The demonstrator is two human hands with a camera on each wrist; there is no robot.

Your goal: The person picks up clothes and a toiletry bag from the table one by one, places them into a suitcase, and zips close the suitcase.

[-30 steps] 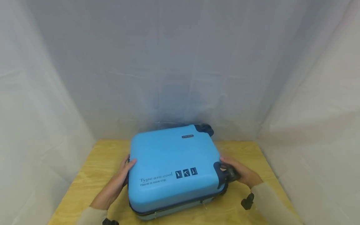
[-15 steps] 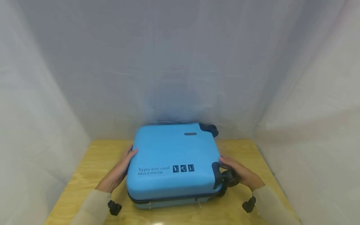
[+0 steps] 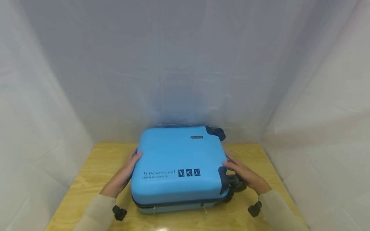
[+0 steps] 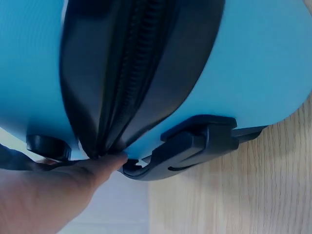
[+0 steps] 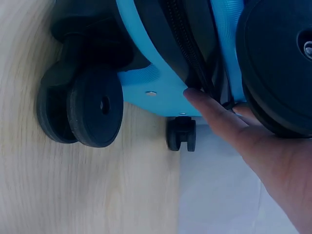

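Left hand [image 3: 122, 175] and right hand [image 3: 245, 176], seen from the head, press with straight fingers against opposite sides of a blue suitcase [image 3: 179, 166] lying flat on the wooden table [image 3: 95, 160]; its lid reads "Type are cool / Have a nice trip". Left wrist view: fingertips [image 4: 109, 163] touch the black zipper band [image 4: 131, 73]. Right wrist view: fingers [image 5: 214, 114] rest at the zipper seam [image 5: 183, 39] between the wheels [image 5: 92, 107].

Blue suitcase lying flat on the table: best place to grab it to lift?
Probably the two short sides, one hand each. The blue suitcase lies flat on the wooden table, and the left hand and right hand already flank it. Its top is smooth and broad; gripping under the side edges near the zipper seam looks surest.
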